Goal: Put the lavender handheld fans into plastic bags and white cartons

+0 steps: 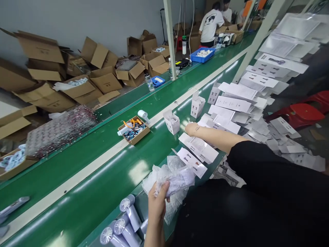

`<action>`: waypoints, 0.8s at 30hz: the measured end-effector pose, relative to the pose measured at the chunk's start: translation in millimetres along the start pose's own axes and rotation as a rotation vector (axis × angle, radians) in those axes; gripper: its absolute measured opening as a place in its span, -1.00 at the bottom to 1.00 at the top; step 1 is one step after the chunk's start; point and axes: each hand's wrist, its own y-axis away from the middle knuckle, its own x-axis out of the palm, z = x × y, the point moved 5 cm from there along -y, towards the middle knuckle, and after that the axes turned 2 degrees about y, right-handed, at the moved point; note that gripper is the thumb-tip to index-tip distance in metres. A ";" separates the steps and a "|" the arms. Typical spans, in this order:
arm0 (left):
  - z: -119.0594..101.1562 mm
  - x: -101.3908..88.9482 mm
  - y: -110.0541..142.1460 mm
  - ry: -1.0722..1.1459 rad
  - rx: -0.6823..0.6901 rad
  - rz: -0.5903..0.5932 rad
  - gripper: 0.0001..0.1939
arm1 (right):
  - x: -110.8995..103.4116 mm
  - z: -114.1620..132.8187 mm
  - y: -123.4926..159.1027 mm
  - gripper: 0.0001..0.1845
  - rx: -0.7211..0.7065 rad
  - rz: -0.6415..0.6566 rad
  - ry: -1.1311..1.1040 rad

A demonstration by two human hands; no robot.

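My left hand (158, 202) is closed around a lavender item in clear bubble wrap (180, 180), held over the near edge of the green bench. More bubble wrap (176, 206) hangs below and behind it. Several lavender devices that look like small hair dryers (132, 214) lie to the left of that hand. My right hand (191, 129) reaches forward beside a flat white printed carton (199, 147); its fingers are hidden from me. Another printed carton (191, 161) lies nearer. Two open white boxes (171, 123) stand upright beyond, with white wrapping showing in their tops.
Stacked flat cartons (231, 103) crowd the right side. A small cardboard tray (138, 136) of parts and orange-handled pliers sits on the green belt (102, 175). A bottle (149, 83) and blue bin (203, 55) stand farther off. Co-workers (212, 25) are at the back.
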 end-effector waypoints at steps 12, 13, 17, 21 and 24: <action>-73.2 -84.3 -14.2 0.487 0.224 -0.328 -0.68 | -91.1 54.4 43.8 -0.61 -0.459 -0.112 -0.098; -86.3 -82.1 -18.7 0.520 0.265 -0.315 -0.69 | -99.0 70.4 48.1 -0.55 -0.527 -0.181 -0.083; -125.0 -52.2 -60.3 0.546 0.388 -0.320 -0.67 | -80.3 130.3 35.2 -0.65 -0.666 -0.311 -0.036; -123.5 -33.6 -113.1 0.222 0.416 -0.475 -0.68 | -20.1 152.9 -7.1 -0.71 -0.677 -0.259 -0.170; -114.5 -39.6 -127.4 -0.316 0.361 -0.654 -0.77 | 10.7 151.0 -33.8 -0.71 -0.762 -0.268 -0.254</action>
